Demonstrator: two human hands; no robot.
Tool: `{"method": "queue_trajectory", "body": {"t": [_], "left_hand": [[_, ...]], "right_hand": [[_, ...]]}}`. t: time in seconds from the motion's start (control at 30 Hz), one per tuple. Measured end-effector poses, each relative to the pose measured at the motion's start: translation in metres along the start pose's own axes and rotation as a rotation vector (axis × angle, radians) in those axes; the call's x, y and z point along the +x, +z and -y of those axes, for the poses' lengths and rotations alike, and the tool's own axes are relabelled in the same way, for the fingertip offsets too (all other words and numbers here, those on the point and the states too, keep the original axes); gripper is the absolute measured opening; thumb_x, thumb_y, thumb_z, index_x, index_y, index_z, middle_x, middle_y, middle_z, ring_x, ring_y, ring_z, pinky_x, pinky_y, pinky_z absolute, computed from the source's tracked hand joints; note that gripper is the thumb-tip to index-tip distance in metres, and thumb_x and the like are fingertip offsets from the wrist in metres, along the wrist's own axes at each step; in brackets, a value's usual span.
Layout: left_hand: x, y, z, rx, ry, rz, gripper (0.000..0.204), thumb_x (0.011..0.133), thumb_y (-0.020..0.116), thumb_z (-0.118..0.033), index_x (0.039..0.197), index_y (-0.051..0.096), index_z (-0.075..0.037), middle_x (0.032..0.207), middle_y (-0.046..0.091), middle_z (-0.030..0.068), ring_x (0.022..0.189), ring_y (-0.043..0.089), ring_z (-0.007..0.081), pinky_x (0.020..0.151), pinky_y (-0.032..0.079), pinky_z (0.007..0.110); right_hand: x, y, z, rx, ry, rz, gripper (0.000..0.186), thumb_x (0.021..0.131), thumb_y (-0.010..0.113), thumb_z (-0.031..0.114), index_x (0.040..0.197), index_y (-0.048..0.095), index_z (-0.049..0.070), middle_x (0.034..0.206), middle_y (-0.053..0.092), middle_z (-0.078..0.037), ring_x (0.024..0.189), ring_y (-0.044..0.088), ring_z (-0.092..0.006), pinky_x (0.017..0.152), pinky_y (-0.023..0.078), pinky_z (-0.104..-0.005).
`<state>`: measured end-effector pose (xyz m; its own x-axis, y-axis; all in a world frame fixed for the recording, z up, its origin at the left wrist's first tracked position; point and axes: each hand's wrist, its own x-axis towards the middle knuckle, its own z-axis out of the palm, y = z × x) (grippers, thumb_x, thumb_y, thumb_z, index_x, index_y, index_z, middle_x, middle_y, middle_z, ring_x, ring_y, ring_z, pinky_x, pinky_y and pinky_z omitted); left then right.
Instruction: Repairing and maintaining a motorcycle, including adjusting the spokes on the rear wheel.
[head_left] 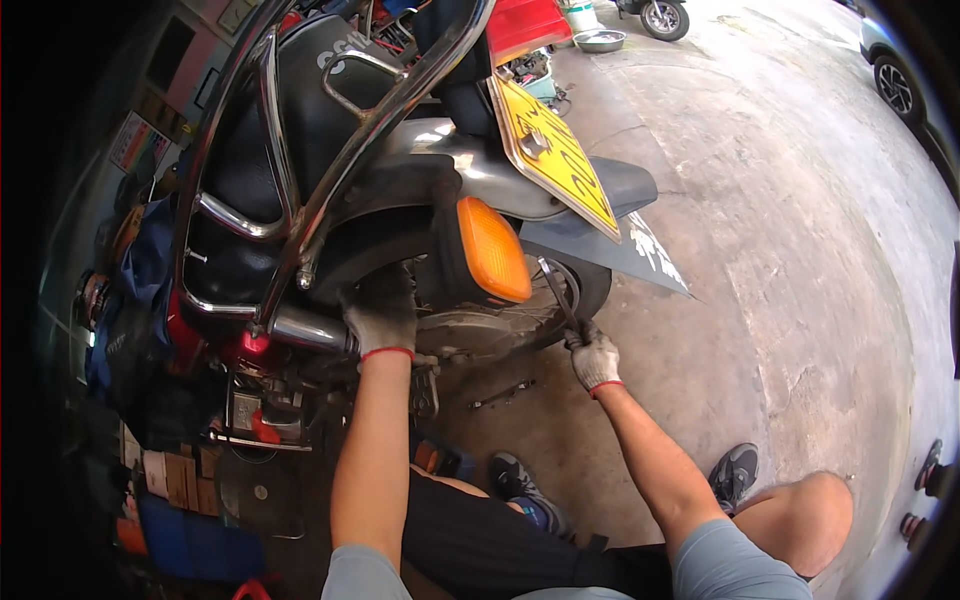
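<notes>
A motorcycle stands in front of me, its rear wheel below a dark metal fender. My left hand, in a grey-white knit glove with a red cuff, reaches in beside the wheel under the fender. Its fingers are in shadow and hidden. My right hand, gloved alike, is closed around the lower end of a long slim metal tool. The tool points up toward the wheel; whether it touches, I cannot tell. An orange turn signal sticks out between my hands.
A yellow licence plate and a mud flap jut out at the rear. Chrome rack bars rise at left. A metal link-like part lies on the concrete floor. Behind stand a basin and a parked scooter's wheel.
</notes>
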<state>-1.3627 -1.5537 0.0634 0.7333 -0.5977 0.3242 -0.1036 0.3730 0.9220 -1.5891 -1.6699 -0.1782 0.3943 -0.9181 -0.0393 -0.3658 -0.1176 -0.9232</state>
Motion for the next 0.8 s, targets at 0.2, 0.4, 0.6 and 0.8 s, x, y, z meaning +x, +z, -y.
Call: {"method": "queue_trajectory", "body": {"t": [0.2,0.4,0.6,0.8], "left_hand": [[-0.024,0.074,0.004,-0.25,-0.111,0.153,0.047,0.096,0.038,-0.04,0.126,0.049,-0.006,0.125,0.054,0.0071,0.118,0.048,0.0215,0.105,0.032,0.036],[-0.029,0.092,-0.012,-0.423,-0.253,0.096,0.054,0.098,0.029,-0.045,0.126,0.047,-0.002,0.125,0.054,0.0076,0.119,0.048,0.0211,0.106,0.03,0.036],[-0.016,0.066,0.011,-0.339,-0.199,0.077,0.045,0.098,0.032,-0.032,0.126,0.045,0.001,0.125,0.053,0.0114,0.116,0.05,0.0227,0.101,0.037,0.037],[-0.025,0.085,-0.004,-0.231,-0.146,0.161,0.044,0.098,0.032,-0.029,0.127,0.044,0.001,0.128,0.051,0.0126,0.118,0.049,0.0231,0.102,0.037,0.037]], "right_hand": [[-0.024,-0.067,-0.018,0.089,0.135,0.121,0.036,0.087,0.054,0.038,0.108,0.061,0.01,0.097,0.065,-0.016,0.091,0.062,-0.0331,0.079,0.047,-0.0412],[-0.023,-0.094,-0.057,0.01,0.033,0.027,0.033,0.089,0.054,0.033,0.109,0.063,0.009,0.091,0.066,-0.017,0.088,0.064,-0.0314,0.079,0.048,-0.0392],[0.016,-0.138,-0.023,-0.192,0.029,0.243,0.035,0.091,0.046,0.038,0.111,0.063,0.016,0.106,0.064,-0.015,0.102,0.059,-0.0331,0.086,0.046,-0.0406],[0.032,-0.151,-0.009,-0.286,0.022,0.31,0.034,0.09,0.048,0.039,0.108,0.065,0.017,0.107,0.065,-0.01,0.102,0.06,-0.0302,0.086,0.046,-0.0391]]}}
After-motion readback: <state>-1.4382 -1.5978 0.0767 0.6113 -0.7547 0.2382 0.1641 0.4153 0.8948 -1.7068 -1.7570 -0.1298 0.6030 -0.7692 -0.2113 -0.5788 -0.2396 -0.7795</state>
